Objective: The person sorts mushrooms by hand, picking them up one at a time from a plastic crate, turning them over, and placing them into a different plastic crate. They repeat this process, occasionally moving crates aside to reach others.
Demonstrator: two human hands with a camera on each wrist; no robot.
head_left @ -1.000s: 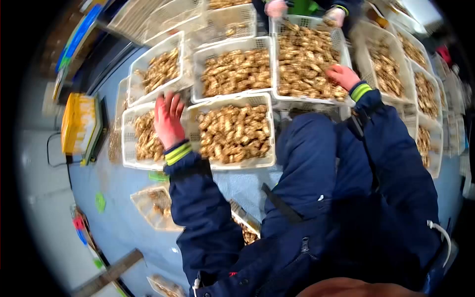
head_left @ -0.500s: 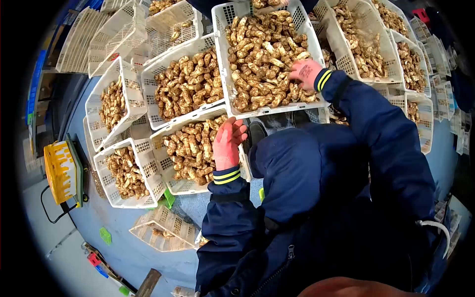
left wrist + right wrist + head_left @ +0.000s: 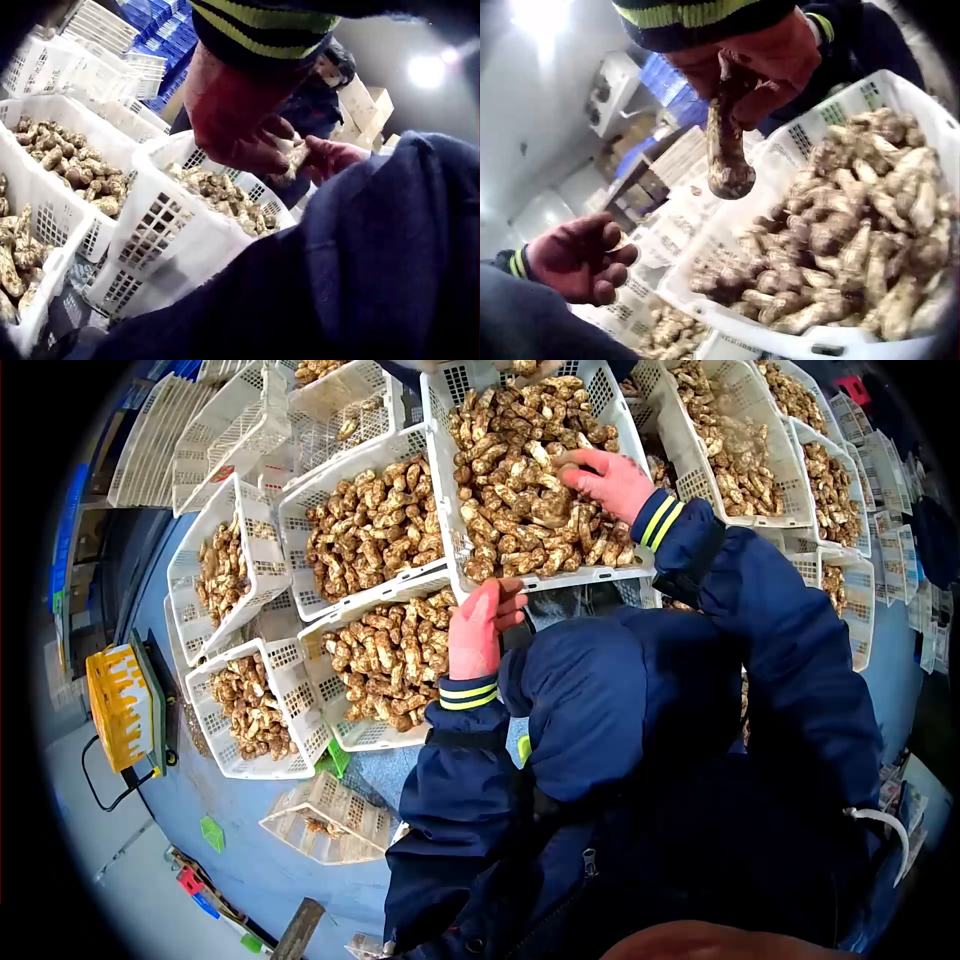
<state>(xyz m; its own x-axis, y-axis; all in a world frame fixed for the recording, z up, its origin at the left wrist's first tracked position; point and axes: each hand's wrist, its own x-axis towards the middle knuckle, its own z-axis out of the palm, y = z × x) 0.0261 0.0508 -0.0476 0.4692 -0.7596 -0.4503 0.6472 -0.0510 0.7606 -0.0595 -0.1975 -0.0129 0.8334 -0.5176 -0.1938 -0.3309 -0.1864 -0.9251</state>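
Observation:
My right hand is over a white plastic crate heaped with brown-and-cream mushrooms. In the right wrist view, its fingers pinch one mushroom by the thin end, the rounded cap hanging downward above the heap. My left hand hovers at the crate's near left corner with fingers loosely bent. From the right wrist side, the left hand is held apart from the mushroom, palm inward. In the left wrist view the left hand overlaps the mushroom and the right fingertips.
More mushroom-filled crates stand left, such as a near one, and right, such as a tall one. Another person is across the crate. A tipped crate and a yellow-topped scale are on the blue floor.
The head view has swung round toward the full crate. The right hand has come up from the heap, pinching a mushroom; the left hand has moved from the left-hand crates toward the full crate's corner.

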